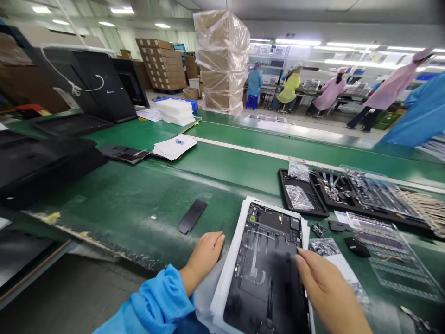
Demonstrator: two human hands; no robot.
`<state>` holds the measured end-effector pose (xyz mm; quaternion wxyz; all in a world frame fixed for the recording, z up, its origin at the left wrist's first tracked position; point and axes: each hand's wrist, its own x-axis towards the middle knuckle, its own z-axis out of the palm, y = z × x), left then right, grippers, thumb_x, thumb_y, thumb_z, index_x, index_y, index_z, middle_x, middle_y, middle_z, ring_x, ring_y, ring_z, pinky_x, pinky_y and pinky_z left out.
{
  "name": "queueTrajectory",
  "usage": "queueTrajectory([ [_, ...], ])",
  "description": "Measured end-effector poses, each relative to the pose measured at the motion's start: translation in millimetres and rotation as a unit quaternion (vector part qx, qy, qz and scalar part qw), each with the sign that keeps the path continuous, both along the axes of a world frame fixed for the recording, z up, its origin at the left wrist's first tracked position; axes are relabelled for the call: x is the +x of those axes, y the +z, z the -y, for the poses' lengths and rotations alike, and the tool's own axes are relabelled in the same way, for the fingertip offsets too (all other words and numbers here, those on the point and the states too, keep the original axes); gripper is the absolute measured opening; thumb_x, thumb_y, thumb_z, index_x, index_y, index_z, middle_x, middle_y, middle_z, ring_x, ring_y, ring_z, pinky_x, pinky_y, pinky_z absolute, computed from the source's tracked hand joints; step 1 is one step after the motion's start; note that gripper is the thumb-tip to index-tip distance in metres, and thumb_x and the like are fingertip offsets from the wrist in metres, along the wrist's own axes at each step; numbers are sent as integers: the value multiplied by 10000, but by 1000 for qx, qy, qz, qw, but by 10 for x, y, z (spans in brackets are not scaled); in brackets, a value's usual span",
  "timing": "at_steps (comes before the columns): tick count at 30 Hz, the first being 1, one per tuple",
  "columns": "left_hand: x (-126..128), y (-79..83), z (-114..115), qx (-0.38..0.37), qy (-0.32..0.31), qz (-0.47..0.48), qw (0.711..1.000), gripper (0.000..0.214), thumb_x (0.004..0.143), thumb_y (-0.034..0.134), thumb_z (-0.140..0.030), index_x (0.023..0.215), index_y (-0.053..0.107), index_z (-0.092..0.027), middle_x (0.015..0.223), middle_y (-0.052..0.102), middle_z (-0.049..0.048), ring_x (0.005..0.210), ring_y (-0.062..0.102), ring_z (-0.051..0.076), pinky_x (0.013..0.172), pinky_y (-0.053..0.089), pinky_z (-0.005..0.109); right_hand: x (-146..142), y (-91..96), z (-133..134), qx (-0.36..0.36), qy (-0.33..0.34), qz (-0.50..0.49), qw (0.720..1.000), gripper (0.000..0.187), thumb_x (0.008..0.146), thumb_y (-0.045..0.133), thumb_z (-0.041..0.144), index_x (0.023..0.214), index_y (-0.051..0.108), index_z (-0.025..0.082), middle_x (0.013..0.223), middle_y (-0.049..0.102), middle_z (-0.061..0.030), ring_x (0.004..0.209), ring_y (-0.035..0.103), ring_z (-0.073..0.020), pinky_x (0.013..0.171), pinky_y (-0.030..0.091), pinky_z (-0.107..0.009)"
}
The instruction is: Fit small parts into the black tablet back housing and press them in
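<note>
A black open tablet back shell (267,264) lies on a stack of white foam sheets (225,283) at the near edge of the green belt. My left hand (203,255) rests flat on the belt beside the stack's left edge, fingers together and holding nothing. My right hand (327,287) lies over the shell's right side, with its fingers stretched out and touching the dark surface. A thin black strip (192,216) lies on the belt just beyond my left hand.
Black trays (314,211) with bagged parts and clear blister trays (392,241) sit to the right. Black devices (38,162), white sheets (174,146) and a monitor (86,83) stand at the left. Wrapped cartons (220,60) and several seated workers are beyond the belt.
</note>
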<state>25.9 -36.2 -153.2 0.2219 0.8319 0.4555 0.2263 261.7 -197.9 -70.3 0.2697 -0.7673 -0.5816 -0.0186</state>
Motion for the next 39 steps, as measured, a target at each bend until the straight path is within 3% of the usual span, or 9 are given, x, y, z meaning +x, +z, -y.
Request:
queueTrajectory([
  [3,41,-43,-6,19,0,2,1000,326,875,354,-310,940,626,-143,918,658,91,905,577,232,859,445,415,-11,-9,-632,-47,16,49,998,387,889,331,365,1028,629,163,1018,645,-94,947,577,-220,868,439,-355],
  [6,65,-91,-4,33,-2,3,999,331,874,345,-324,860,634,-163,826,649,83,850,574,245,816,452,446,-65,-3,-1175,-125,0,99,987,365,875,367,333,1118,590,177,1187,557,-100,1085,485,-277,951,331,-432],
  [10,74,-75,-14,-5,14,49,999,370,881,314,-351,785,630,-186,796,649,69,821,580,222,825,458,422,-80,-6,-1565,-239,-25,36,970,395,842,401,406,1140,576,214,1302,459,-83,1174,385,-340,965,239,-518],
  [14,262,180,39,-142,55,122,981,374,852,351,-375,1048,590,-165,1065,618,99,1007,556,206,907,445,365,38,48,-1667,-288,33,-21,957,354,821,407,415,1061,606,249,1181,564,-35,1078,497,-254,917,334,-423],
  [16,441,339,77,-189,16,122,974,469,810,427,-385,1210,482,-147,1226,523,112,1140,470,219,986,377,372,107,92,-1683,-304,65,-54,949,319,809,423,401,1024,614,263,1129,592,-12,1037,530,-211,901,361,-358],
  [19,686,465,108,-238,-3,75,968,560,799,424,-345,1296,374,-92,1304,441,152,1212,395,252,1019,320,399,185,130,-1703,-324,95,-99,936,291,801,443,395,989,623,263,1125,594,-4,1040,534,-181,910,365,-311],
  [24,788,408,103,-267,-20,29,963,534,849,283,-294,1334,298,-72,1311,431,160,1213,398,237,1013,316,380,236,106,-1741,-343,87,-148,923,422,858,324,472,1030,623,230,1221,542,-39,1190,422,-209,988,295,-355],
  [30,751,382,103,-270,-30,43,961,546,853,281,-320,1336,290,-66,1316,427,154,1214,398,217,1020,308,345,218,109,-1768,-355,47,-173,918,564,884,165,542,1160,560,248,1150,593,-40,1112,497,-222,948,338,-388],
  [39,763,381,95,-272,-27,52,961,543,846,298,-316,1330,307,-69,1303,441,161,1204,412,223,1012,321,347,146,140,-1782,-365,3,-153,918,589,885,158,536,1122,594,219,1101,616,-70,1108,497,-260,943,326,-434],
])
